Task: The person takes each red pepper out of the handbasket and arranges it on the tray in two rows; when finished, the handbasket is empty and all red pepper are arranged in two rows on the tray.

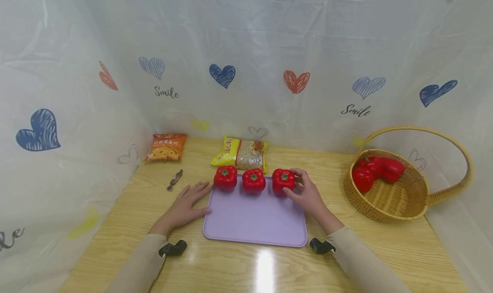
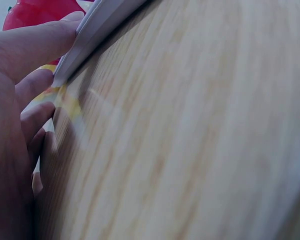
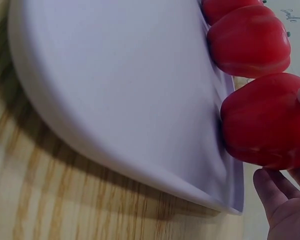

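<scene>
Backdrop: white heart-printed curtain point(image 1: 254, 31) behind a pale wood-grain table point(image 1: 215, 261).
Right hand point(image 1: 309, 195): grasps the rightmost glossy red bell pepper point(image 1: 282, 182) on a flat lilac rectangular tray point(image 1: 254, 220), near its far right corner.
Row: left of it, a matching middle pepper point(image 1: 253, 182) and left pepper point(image 1: 225, 179) along the far edge.
Left hand point(image 1: 187, 206): released, fingers extended, at the tray's left rim.

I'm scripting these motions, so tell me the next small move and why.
Probably ease the right grip off the right-end pepper it holds: that pepper appears to rest on the lilac tray, roughly in line with the middle pepper and left-end pepper.
</scene>
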`<state>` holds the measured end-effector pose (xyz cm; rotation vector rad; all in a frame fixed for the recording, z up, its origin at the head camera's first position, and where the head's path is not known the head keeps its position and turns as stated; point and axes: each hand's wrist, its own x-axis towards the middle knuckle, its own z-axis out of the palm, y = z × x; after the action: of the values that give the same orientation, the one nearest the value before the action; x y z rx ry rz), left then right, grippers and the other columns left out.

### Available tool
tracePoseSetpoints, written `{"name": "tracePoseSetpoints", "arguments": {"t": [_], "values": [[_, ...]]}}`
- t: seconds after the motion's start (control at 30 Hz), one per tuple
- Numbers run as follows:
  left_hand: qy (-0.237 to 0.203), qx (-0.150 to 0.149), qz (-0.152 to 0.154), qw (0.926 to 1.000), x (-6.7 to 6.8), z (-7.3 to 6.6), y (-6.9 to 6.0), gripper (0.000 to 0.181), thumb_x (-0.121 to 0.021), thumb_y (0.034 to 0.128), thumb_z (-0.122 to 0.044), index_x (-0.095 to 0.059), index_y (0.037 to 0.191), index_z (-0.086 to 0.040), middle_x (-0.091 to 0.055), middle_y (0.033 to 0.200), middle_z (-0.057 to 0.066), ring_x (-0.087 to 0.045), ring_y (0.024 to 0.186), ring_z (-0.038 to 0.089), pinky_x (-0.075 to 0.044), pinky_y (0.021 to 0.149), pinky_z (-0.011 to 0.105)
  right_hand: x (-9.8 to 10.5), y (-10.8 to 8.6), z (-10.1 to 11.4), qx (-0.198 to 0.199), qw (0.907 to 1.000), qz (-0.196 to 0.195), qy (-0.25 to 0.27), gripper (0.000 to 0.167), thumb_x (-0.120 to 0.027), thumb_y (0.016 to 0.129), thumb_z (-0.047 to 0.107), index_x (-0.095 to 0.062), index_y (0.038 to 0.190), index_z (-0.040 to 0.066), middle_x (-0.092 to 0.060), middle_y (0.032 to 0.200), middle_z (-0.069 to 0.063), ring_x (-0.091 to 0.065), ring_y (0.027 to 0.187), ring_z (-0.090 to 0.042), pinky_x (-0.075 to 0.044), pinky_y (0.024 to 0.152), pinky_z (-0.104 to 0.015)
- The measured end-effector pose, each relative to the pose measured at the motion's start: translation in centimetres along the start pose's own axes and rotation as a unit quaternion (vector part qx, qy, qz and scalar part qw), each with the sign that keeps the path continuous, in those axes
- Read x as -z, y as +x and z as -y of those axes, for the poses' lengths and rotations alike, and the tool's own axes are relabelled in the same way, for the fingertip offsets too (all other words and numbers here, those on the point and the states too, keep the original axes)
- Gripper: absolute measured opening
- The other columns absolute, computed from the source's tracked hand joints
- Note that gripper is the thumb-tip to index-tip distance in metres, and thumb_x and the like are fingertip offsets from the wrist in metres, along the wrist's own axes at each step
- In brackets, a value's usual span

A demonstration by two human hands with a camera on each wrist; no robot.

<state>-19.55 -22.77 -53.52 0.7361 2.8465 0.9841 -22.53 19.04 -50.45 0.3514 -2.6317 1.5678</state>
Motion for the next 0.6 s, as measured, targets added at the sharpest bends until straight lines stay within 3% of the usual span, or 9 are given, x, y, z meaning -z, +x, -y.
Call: {"name": "tracePoseSetpoints", "arguments": {"t": [0.6], "values": [[0.006, 0.007, 0.006, 0.9999, -0.04, -0.04, 0.02, 0.076, -0.069, 0.0933, -0.046, -0.043, 0.155, -0.011, -0.035, 0.163, 0.012, -0.022, 0.153, 0.038, -0.005, 0.123, 0.060, 0.18, -0.18, -0.06, -0.004, 0.9998, 0.018, -0.006, 0.071, -0.082, 0.087, 0.016, -0.043, 0.147, 0.007, -0.050, 0.147, -0.017, -0.052, 0.133, -0.040, -0.046, 0.107, -0.053]]}}
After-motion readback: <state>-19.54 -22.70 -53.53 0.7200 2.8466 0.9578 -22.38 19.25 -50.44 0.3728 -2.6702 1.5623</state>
